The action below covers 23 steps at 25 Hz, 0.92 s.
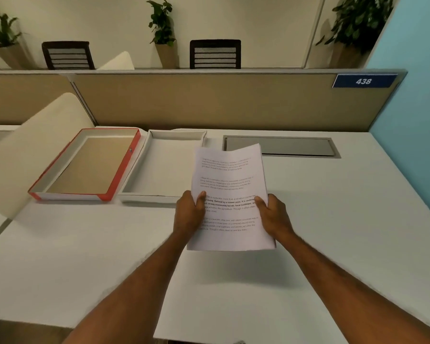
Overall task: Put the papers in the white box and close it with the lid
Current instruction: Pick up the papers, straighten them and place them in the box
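A stack of printed papers [230,184] is held above the white desk, just right of the white box. My left hand [189,214] grips its left edge and my right hand [271,216] grips its right edge, thumbs on top. The white box [159,170] lies open and empty on the desk, partly covered at its right side by the papers. To its left lies the lid [85,165], upside down, with red sides and a brown inside.
A beige partition wall [209,103] stands behind the desk, with a grey cable hatch [283,146] at the back right. A cream chair back [23,155] leans in at the left. A blue wall [417,95] closes the right side.
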{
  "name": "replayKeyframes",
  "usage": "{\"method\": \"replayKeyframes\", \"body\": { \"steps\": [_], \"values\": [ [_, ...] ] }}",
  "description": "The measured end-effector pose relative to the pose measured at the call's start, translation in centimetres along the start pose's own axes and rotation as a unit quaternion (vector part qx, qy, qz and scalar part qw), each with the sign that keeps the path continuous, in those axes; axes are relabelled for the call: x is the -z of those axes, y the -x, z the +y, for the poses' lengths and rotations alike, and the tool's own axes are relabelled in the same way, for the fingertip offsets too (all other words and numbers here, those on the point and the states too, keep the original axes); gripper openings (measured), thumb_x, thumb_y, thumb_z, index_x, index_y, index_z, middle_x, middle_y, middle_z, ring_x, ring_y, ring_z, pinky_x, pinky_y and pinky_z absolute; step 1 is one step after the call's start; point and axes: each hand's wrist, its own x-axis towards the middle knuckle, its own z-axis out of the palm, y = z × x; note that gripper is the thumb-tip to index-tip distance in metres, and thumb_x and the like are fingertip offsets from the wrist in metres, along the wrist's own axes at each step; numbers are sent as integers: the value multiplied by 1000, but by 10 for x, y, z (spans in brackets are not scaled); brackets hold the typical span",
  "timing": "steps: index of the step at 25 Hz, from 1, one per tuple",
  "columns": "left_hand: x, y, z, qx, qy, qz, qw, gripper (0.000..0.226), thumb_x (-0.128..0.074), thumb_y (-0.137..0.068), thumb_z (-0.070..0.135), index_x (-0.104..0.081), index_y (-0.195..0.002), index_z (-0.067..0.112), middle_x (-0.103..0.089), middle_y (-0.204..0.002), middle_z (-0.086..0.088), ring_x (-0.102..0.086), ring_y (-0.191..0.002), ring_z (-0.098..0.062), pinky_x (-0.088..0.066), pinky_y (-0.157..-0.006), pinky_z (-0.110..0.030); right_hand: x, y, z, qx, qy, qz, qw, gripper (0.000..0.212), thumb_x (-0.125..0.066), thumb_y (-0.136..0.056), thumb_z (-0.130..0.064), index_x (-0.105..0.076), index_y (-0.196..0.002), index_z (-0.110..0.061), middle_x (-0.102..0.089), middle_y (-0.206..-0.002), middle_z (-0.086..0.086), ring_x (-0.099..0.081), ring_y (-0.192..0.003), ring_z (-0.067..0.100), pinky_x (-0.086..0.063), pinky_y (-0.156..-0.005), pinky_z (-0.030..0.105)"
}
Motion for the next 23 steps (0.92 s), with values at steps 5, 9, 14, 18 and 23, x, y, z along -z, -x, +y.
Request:
{"method": "replayKeyframes", "body": {
  "steps": [5, 9, 14, 18, 23],
  "values": [
    [43, -24, -44, 7, -9, -15, 1000, 37, -47, -97, 46, -54, -105, 10, -65, -104, -5, -65, -90, -23, -54, -71, -31, -63, 1, -20, -21, -1, -12, 1000, 31, -46, -98, -38, -53, -103, -8, -69, -108, 8, -64, -76, 16, -47, -57, 20],
    [85, -76, -55, -1, -42, -14, 999, 33, -46, -97, 46, -49, -99, 14, -62, -102, -3, -59, -83, -18, -49, -69, -31, -106, -25, -64, -23, 0, -7, 1000, 25, -47, -98, -38, -52, -101, -13, -67, -107, 5, -61, -72, 8, -44, -56, 16],
    [126, -155, -62, 10, -84, -23, 996, 43, -47, -97, 45, -54, -108, 4, -67, -110, -13, -66, -95, -30, -56, -83, -45, -155, -76, -112, -52, 8, 4, 999, 30, -48, -98, -38, -55, -103, -10, -67, -112, 9, -61, -79, 16, -43, -58, 21],
    [138, -215, -74, 31, -97, -44, 994, 45, -47, -97, 45, -54, -114, 3, -66, -113, -14, -65, -100, -33, -55, -86, -47, -188, -125, -134, -82, 23, -6, 996, 42, -49, -97, -39, -58, -111, -1, -67, -115, 15, -62, -90, 25, -43, -70, 29],
    [134, -274, -92, 41, -113, -89, 989, 30, -48, -96, 44, -47, -99, 14, -59, -98, -1, -55, -65, -10, -45, -55, -24, -225, -174, -137, -126, 42, -24, 991, 41, -48, -98, -38, -56, -114, -1, -66, -119, 15, -59, -86, 21, -42, -57, 22]
  ]
}}
